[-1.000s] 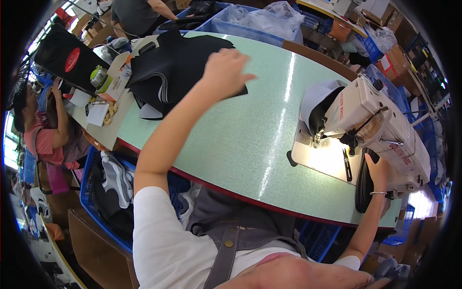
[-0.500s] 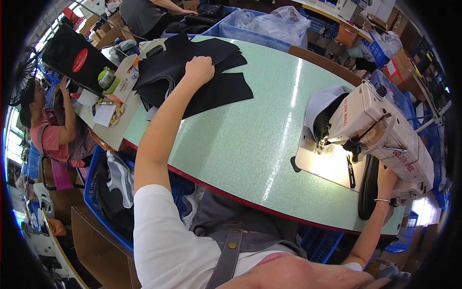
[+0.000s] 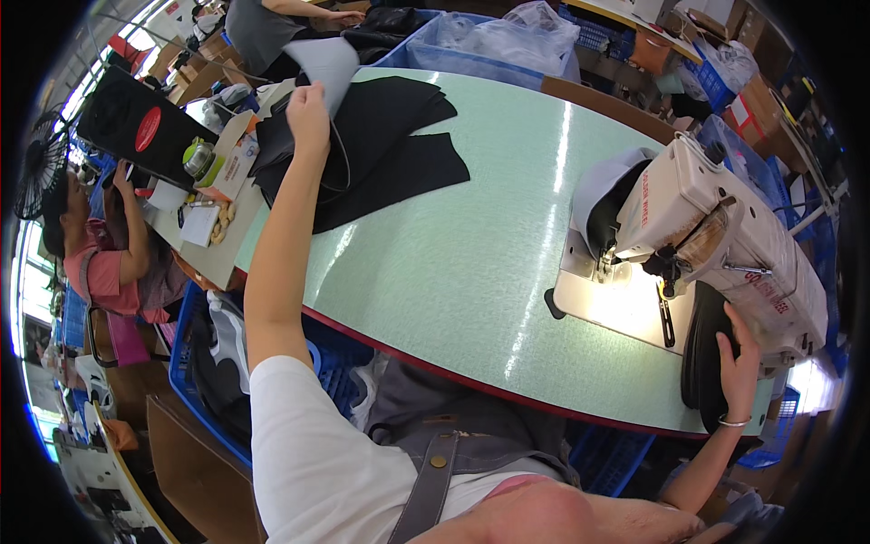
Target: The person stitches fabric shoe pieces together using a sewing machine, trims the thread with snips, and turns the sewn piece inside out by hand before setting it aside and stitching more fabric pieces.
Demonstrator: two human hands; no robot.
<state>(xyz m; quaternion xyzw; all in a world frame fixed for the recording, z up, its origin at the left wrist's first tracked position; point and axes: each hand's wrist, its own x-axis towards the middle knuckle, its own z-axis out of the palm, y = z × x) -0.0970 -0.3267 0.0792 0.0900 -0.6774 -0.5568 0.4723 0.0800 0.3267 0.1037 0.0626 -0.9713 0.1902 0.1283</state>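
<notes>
At the far left of the table my left hand (image 3: 310, 118) grips a cut material piece (image 3: 331, 68), lifted and bent so a pale grey face shows. Beneath it lies a fanned pile of black cut pieces (image 3: 390, 172). My right hand (image 3: 741, 358) lies with stretched fingers against a stack of curved black pieces (image 3: 705, 363) at the right, beside the sewing machine (image 3: 693, 213). A grey and black piece (image 3: 603, 204) sits at the machine's needle area, under the lit lamp. Black-handled thread snips (image 3: 666, 313) rest on the machine's metal plate.
A black speaker-like box (image 3: 136, 122), a green-lidded jar (image 3: 198, 159) and small items crowd the left end. Blue crates (image 3: 426, 41) stand behind the table, and another blue basket (image 3: 186, 363) sits below its front edge. Two other people work at the left and back.
My left hand has moved left and raised a piece off the black pile, turning its grey side up. My right hand has come out from behind the black stack onto its side.
</notes>
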